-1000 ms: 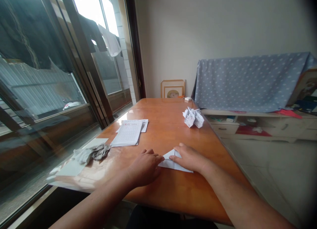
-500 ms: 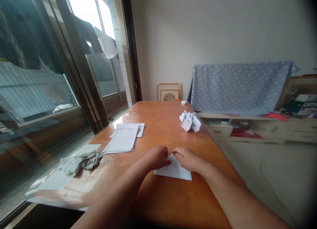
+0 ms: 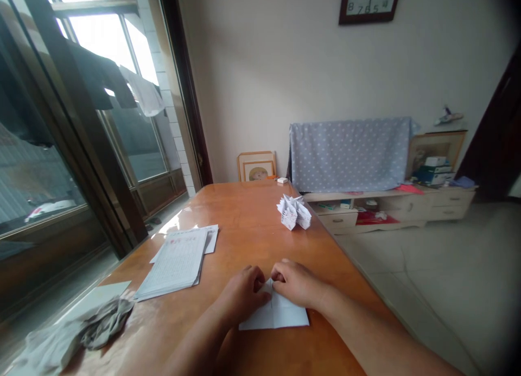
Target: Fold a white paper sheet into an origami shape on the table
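A white folded sheet of paper [image 3: 280, 314] lies on the near part of the wooden table, with a crease running up its middle and its top narrowing between my hands. My left hand [image 3: 245, 292] is closed at the sheet's upper left, thumb on the paper and fingers curled. On the upper right, my right hand [image 3: 296, 281] is closed too, its thumb and bent fingers gripping the paper near the top. The fingertips hide the sheet's upper point. Farther off stands a spiky white folded-paper piece [image 3: 293, 212].
To the left lie a stack of printed sheets [image 3: 175, 265] and a crumpled grey cloth [image 3: 106, 323]. A small white box [image 3: 282, 180] sits at the far edge of the table [image 3: 240, 202]. Behind are a low cabinet [image 3: 443, 213] and a dotted blue cloth [image 3: 350, 156].
The camera view has tilted up and turned right, bringing a wall clock into view. Both hands stay at the top of the paper; my right fingers are now more bent onto it.
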{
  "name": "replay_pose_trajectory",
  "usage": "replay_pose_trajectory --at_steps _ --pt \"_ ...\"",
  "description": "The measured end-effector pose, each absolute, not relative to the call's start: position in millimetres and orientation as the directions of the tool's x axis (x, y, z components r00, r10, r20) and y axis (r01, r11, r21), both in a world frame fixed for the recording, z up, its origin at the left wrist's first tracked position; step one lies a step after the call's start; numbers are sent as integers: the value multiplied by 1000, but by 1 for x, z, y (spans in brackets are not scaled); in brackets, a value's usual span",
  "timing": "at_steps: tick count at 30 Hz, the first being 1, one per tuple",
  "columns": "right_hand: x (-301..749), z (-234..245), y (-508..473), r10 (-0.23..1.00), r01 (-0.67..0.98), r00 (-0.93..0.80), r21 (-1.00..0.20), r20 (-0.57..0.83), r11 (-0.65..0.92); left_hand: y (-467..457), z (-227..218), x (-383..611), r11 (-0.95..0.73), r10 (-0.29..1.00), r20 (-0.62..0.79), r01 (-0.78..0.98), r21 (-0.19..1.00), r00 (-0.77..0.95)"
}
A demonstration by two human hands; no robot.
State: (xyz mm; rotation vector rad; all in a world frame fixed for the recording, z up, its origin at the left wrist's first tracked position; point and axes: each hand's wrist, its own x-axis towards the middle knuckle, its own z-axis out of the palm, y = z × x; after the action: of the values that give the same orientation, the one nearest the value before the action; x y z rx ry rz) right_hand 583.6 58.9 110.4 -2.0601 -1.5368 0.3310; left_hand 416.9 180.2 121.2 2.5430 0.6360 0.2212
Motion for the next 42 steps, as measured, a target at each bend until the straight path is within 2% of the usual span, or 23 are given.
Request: replay_pose_trajectory --at_steps 6,11,21,26,34,38,42 --pt "580 112 59 935 780 342 -583 94 -227 180 123 418 -764 462 1 397 509 887" --pt "577 115 57 938 807 331 -546 102 -225 175 131 417 -781 454 -25 411 470 891" --pt "576 119 56 945 807 319 -543 73 -231 178 124 417 -804 418 26 356 477 908" --pt "578 116 57 930 761 362 -596 66 -255 178 119 419 -809 411 45 342 479 910" --pt "577 105 62 925 597 379 -764 0 -245 172 126 418 -788 414 22 347 508 910" --pt "577 113 54 921 680 388 -685 36 -260 169 130 417 -792 417 26 349 501 909" --pt "577 120 47 929 734 370 -617 14 -283 168 130 418 -794 422 31 352 495 906"
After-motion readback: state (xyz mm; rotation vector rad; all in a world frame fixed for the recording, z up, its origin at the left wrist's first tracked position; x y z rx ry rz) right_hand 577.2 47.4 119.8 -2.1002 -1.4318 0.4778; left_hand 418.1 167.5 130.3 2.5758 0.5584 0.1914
